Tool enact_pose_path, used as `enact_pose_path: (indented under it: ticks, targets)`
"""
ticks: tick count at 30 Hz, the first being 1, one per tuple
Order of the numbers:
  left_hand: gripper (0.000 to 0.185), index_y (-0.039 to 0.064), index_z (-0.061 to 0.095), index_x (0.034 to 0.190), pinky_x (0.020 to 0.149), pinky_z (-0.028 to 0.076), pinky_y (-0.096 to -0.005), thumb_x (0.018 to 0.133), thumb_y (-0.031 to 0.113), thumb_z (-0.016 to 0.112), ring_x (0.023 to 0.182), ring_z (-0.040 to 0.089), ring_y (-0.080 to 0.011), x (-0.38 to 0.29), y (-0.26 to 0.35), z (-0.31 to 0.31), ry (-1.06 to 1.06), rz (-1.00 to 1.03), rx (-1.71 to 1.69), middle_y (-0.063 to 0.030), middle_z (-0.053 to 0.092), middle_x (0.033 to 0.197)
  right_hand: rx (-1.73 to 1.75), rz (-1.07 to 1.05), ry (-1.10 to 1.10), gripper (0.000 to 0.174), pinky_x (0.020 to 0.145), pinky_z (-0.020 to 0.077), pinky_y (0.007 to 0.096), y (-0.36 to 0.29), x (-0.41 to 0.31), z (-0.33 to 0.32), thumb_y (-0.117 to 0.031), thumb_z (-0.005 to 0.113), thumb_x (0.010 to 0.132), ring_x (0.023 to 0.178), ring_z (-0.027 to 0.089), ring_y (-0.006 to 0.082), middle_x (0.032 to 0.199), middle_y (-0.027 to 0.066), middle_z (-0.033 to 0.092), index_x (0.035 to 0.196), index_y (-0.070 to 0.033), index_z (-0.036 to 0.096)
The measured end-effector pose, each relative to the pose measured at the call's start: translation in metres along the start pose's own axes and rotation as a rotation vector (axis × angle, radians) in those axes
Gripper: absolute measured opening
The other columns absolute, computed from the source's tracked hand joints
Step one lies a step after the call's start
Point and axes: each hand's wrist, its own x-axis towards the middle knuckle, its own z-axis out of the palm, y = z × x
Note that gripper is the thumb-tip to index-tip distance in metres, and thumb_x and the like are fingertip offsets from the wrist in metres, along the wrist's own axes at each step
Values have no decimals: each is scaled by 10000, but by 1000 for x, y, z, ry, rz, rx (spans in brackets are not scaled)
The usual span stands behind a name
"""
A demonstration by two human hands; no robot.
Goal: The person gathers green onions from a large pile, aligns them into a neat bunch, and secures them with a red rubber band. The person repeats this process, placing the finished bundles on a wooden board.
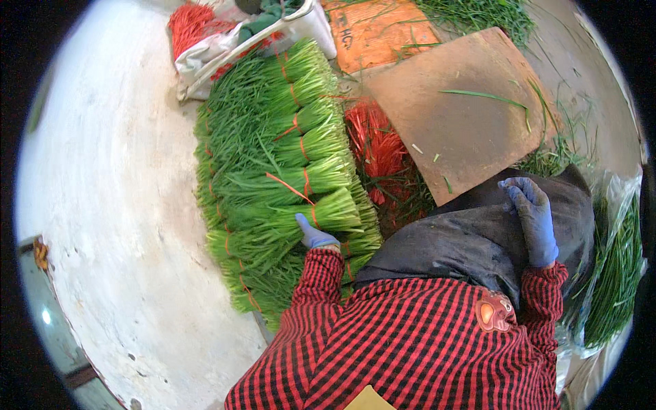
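My left hand [313, 234], in a blue-violet glove, lies against a tied bundle of green leafy stalks [335, 211] on top of a large stack. Its thumb is visible beside the leaves; its fingers are hidden under the bundle, so the grip cannot be told. An orange-red tie circles this bundle near the pale cut ends. Several similar tied bundles [320, 146] are stacked in rows beyond it. Over my dark-covered lap hangs my gloved right hand [530, 205], fingers bent and fingertips close together; whether something thin is between them cannot be told.
A brown board [461, 107] with leaf scraps lies right of the stack, red ties [376, 148] between them. A white container [307, 31] and an orange sack [376, 31] stand beyond. Loose stalks in clear plastic [615, 277] lie at the far right.
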Motion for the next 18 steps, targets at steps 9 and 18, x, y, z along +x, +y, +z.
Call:
enact_pose_path:
  ticks: [9,18]
  targets:
    - [1236,60,537,1436,1019,443,-369,643,1006,468,1177,618,-225,68,-2,29,-510,-260,128,-207,628,1357,144,66,15,168,739,462,213,2,0,0,-128,601,1018,807,543,37,1100,-4,698,1144,-38,668]
    - [1210,-93,464,1424,1092,428,-414,757,916,499,1292,555,-348,60,-45,62,-34,-148,235,-251,522,1468,121,100,62,166,747,466,216,7,3,-1,-139,596,1026,825,549,39,1093,-5,701,1141,-41,666]
